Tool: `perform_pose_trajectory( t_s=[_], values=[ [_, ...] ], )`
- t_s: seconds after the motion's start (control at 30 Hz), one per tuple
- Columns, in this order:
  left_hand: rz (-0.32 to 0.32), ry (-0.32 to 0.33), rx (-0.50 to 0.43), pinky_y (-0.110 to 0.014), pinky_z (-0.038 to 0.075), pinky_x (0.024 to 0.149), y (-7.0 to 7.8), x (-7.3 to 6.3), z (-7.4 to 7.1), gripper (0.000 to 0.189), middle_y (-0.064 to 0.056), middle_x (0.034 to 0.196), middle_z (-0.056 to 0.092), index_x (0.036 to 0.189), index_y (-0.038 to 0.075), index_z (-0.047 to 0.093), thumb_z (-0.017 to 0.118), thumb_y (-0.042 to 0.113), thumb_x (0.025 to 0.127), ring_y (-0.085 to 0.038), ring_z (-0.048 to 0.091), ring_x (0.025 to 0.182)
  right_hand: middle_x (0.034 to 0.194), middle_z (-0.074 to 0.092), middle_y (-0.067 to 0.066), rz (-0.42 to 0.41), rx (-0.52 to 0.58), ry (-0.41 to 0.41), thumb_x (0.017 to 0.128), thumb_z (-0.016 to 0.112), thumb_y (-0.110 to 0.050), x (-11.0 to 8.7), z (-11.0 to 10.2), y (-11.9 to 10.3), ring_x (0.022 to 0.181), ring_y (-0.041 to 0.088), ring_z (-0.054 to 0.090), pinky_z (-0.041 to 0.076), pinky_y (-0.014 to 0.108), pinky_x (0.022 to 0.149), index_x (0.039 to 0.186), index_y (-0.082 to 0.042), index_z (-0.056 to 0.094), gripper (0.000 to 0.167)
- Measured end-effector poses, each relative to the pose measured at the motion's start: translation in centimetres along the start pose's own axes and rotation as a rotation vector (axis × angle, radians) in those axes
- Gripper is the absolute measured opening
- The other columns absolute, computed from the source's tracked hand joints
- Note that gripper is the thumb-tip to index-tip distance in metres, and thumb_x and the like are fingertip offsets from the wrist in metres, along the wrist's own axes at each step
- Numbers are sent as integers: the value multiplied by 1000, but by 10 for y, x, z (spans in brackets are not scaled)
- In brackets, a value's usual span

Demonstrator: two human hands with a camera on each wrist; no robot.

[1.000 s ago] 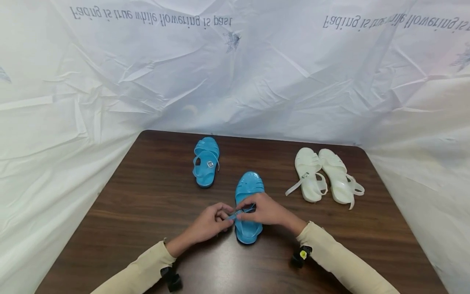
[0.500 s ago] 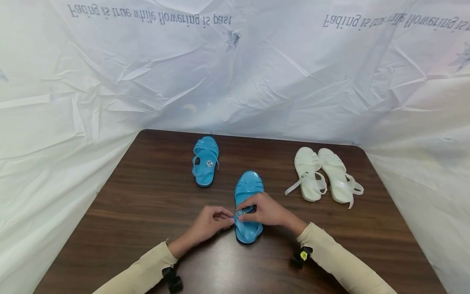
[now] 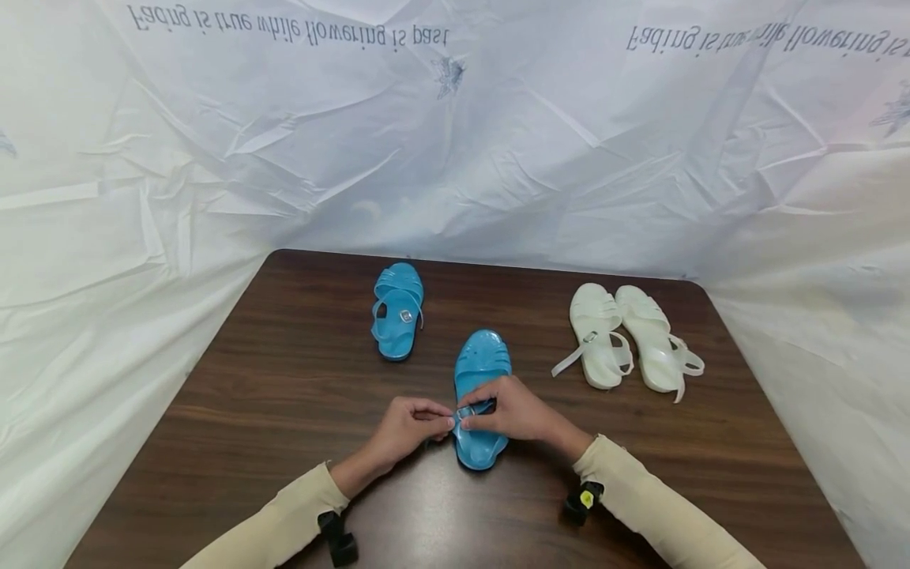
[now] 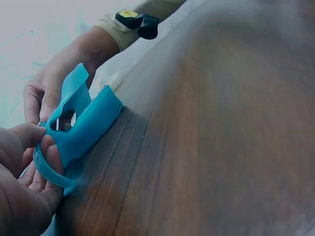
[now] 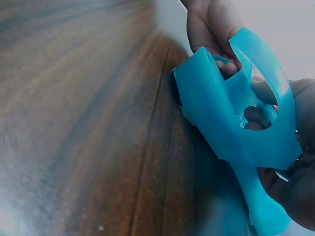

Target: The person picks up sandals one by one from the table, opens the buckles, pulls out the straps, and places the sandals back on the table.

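Observation:
A blue jelly sandal stands on the table, toe pointing away. At its left side, my left hand pinches the sandal's strap between thumb and fingers. In the left wrist view, the strap curves down from these fingertips. My right hand reaches across from the right and pinches the strap by the small metal buckle, its fingertips right beside the left ones. Seen from the right wrist, the sandal's heel faces the camera, and the fingers show partly through the strap opening.
Another blue sandal lies farther back on the left, its buckle showing on the insole. Two white sandals lie side by side at the back right, straps loose. The brown wooden table is backed by a white printed sheet.
The left hand has shifted slightly right, its fingertips drawing close to the buckle. The strap end that showed between the hands is now covered, and the buckle shows more. The right hand has barely moved.

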State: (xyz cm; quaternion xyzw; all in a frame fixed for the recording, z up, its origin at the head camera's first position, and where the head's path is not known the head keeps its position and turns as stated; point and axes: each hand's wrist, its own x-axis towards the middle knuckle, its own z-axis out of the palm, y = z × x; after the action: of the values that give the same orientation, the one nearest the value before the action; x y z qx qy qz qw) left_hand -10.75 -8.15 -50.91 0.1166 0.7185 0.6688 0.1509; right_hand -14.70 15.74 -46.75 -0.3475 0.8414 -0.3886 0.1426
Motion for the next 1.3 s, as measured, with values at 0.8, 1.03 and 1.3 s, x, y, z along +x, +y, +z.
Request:
perform_pose_trajectory(
  t_s=[0.8, 1.03, 1.3],
  values=[
    [30, -25, 167, -27, 56, 70, 7, 4, 1, 20, -7, 97, 72, 106, 4, 72, 72, 22, 98, -17, 68, 84, 100, 75, -14, -16, -42, 84, 93, 78, -34, -3, 6, -2, 89, 2, 66, 55, 24, 74, 107, -23, 79, 18],
    [39, -32, 112, -26, 57, 70, 2, 5, -5, 17, -11, 96, 73, 105, 2, 75, 75, 16, 95, -15, 69, 81, 102, 76, -11, 26, 6, 82, 93, 77, -37, -5, 7, 0, 92, 3, 67, 55, 24, 76, 110, -20, 78, 24],
    [-4, -81, -5, -32, 59, 71, 6, 10, -4, 21, -12, 97, 76, 108, -2, 76, 75, 15, 95, -21, 71, 83, 105, 76, -9, 30, 38, 99, 92, 78, -36, -9, 11, 6, 95, 5, 67, 56, 25, 79, 112, -19, 79, 27]
  ],
)
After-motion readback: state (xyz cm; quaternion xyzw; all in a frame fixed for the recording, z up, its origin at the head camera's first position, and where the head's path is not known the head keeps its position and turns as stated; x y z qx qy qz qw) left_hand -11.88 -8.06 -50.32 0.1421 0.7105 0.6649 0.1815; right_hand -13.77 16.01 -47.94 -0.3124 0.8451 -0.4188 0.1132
